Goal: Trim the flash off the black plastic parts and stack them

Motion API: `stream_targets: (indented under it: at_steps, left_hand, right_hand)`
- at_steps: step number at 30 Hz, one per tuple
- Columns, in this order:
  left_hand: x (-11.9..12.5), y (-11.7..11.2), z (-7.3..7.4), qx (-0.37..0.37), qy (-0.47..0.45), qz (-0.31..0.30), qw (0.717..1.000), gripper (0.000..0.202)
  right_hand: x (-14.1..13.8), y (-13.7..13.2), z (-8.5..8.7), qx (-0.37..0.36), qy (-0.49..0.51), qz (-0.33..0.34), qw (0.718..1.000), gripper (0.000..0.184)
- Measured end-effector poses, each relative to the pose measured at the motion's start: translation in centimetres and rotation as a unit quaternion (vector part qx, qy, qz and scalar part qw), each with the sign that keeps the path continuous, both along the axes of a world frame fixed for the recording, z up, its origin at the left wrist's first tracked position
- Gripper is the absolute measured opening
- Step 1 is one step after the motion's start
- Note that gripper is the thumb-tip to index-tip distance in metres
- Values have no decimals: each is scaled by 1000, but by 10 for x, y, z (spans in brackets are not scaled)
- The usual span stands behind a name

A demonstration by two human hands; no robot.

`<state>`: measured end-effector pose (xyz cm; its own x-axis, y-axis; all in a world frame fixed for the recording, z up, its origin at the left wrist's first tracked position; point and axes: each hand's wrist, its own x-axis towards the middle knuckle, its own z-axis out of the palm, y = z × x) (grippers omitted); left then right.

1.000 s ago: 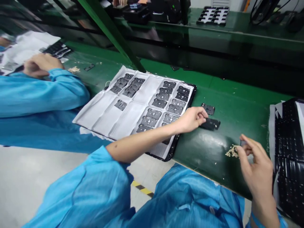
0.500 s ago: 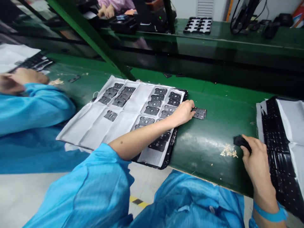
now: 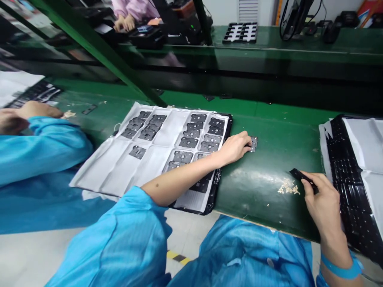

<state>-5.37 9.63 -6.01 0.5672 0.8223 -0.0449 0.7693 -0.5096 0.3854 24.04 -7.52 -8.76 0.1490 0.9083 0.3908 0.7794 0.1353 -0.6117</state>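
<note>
My left hand [image 3: 237,146] reaches past the right edge of a black tray [image 3: 216,191] lined with white sheet. Its fingers are closed at a small dark flat plate with holes [image 3: 254,144] over the green table, hiding most of it. Similar dark plates [image 3: 189,142] lie in the tray's pockets, some overlapping. At the right, my right hand [image 3: 324,197] pinches a slim black piece [image 3: 297,174], its far end pointing left. Just below that piece is a pile of small pale bits [image 3: 288,186] on the table.
Another black tray [image 3: 348,175] with white sheet stands beyond my right hand. To the left, a co-worker's blue sleeve [image 3: 60,139] comes near the lined tray. A green post [image 3: 104,56] slants in front of the back shelf, where a black-and-white tray [image 3: 241,32] sits.
My left hand has moved right, away from the tray, and covers more of the dark plate. The black piece in my right hand has tilted slightly. The whole view has shifted a little.
</note>
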Motion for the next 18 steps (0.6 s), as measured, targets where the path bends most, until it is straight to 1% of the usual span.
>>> stream_targets:
  at_steps: [4,8,14,18]
  left_hand:
    - [8,-1,-1,-1,13,-31,999,15]
    - [11,4,-1,-2,27,-52,998,19]
    - [13,11,-2,-6,47,-88,995,26]
    - [15,13,0,-9,61,-125,990,26]
  right_hand:
    - [-8,0,-3,-2,9,4,1000,21]
    - [-12,-2,-5,-6,13,9,1000,22]
    - [-11,-4,-5,-12,14,14,1000,21]
    - [-10,-4,-5,-10,16,19,1000,21]
